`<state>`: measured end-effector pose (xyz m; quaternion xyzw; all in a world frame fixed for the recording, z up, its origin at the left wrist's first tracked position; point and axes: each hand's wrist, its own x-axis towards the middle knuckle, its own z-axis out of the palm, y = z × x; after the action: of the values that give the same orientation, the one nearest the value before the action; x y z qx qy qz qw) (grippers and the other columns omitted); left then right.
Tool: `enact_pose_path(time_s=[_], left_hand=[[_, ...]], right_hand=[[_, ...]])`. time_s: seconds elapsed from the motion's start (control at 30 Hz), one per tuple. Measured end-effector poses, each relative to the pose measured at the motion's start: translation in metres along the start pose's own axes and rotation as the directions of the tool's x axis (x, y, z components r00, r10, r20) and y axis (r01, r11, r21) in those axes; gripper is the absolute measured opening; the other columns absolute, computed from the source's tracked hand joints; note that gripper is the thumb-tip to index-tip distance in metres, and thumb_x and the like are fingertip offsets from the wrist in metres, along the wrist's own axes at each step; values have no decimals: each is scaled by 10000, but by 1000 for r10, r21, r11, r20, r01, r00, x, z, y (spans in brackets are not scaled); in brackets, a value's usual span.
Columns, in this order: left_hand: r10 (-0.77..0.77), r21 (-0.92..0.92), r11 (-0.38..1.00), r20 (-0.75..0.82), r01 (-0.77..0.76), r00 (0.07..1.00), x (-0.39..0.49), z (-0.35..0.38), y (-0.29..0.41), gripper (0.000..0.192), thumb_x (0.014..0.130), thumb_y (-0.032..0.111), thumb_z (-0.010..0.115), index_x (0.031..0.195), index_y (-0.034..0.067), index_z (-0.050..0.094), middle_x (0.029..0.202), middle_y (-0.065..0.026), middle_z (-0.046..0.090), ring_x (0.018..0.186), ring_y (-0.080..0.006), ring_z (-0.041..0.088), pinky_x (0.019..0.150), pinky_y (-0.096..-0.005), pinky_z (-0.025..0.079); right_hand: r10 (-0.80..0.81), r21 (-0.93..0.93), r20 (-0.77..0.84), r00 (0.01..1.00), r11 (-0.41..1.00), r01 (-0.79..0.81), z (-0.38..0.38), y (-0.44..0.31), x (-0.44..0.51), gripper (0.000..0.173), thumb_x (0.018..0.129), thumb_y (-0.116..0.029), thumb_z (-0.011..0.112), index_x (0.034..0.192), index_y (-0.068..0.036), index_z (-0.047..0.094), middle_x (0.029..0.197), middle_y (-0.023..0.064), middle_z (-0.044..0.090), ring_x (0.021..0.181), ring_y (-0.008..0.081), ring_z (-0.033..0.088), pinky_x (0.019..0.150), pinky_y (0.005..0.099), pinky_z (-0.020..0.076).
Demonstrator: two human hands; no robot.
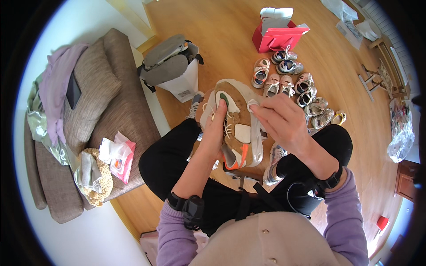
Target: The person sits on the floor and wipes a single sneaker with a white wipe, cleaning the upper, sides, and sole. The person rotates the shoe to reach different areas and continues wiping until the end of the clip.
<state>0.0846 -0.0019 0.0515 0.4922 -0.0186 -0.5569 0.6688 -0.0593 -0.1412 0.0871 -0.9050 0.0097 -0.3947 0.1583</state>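
Note:
A tan and white lace-up sneaker point(242, 133) with orange trim at its heel is held up over my lap, its white sole turned to the right. My left hand point(214, 128) grips it, the thumb lying along the upper near the laces. Between the fingertips of my right hand point(283, 121) is pinched a crumpled white wipe point(254, 103), which meets the edge of the sole. Part of another pinkish-tan thing shows behind the sneaker's left side; I cannot tell what it is.
Several pairs of shoes point(304, 89) stand on the wooden floor beyond my knees, near a red paper bag point(279, 38). A white bin-like container point(181, 84) holds grey items. On the brown sofa point(124, 103) at left lies an opened pack of wipes point(121, 158).

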Motion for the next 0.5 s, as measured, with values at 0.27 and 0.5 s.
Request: enact_pose_path(time_s=[0.27,0.5], left_hand=[[196,235,952,16,-194,980,2,3,-10,544,1084,435,552,1452,38,505,1304,-66,635,1138,-150,626,970,-317,523],[162,185,971,-33,-154,986,-2,-4,2,567,1088,492,498,1469,73,479,1324,-83,629,1169,-185,642,979,-365,546]], right_hand=[[203,92,-76,976,976,-195,-2,14,14,125,829,-31,784,939,-27,723,880,85,646,800,278,647,688,381,547],[148,204,97,984,965,-166,-4,8,-1,178,816,31,779,972,-19,710,955,108,668,837,294,635,719,375,521]])
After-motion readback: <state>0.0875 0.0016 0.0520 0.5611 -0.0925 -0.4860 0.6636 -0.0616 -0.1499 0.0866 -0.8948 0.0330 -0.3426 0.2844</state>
